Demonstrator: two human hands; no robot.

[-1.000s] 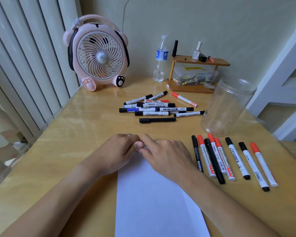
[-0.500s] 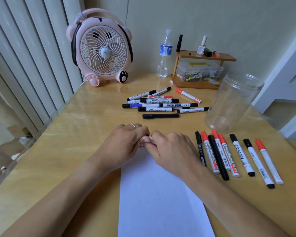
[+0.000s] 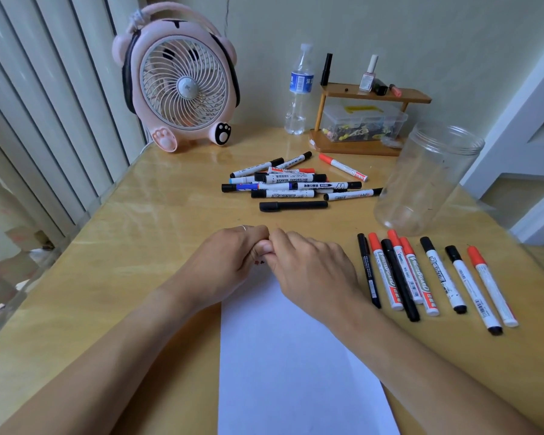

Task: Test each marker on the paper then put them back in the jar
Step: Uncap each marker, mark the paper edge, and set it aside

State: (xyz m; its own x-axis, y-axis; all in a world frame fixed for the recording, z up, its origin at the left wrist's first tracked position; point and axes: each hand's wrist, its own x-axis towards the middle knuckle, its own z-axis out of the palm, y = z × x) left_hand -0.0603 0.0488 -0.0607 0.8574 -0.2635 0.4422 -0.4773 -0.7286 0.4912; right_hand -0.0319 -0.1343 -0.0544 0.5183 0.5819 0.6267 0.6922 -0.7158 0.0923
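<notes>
Progress was slight: jar (image 3: pixel 427 180) stood empty, paper (image 3: pixel 296 365) showed few marks, and left hand (image 3: pixel 223 265) and right hand (image 3: pixel 311 271), curled fingertip to fingertip, hid whatever they pinched.

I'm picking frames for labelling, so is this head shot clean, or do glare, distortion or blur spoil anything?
Head view: wide-angle bending curves the blinds and the tabletop edges; soft daylight leaves glossy sheen on the tabletop near the fan; the clear jar reads faint against the wall; the paper is nearly blown out; marker labels are mostly soft; whatever the left hand and right hand pinch is hidden.
</notes>
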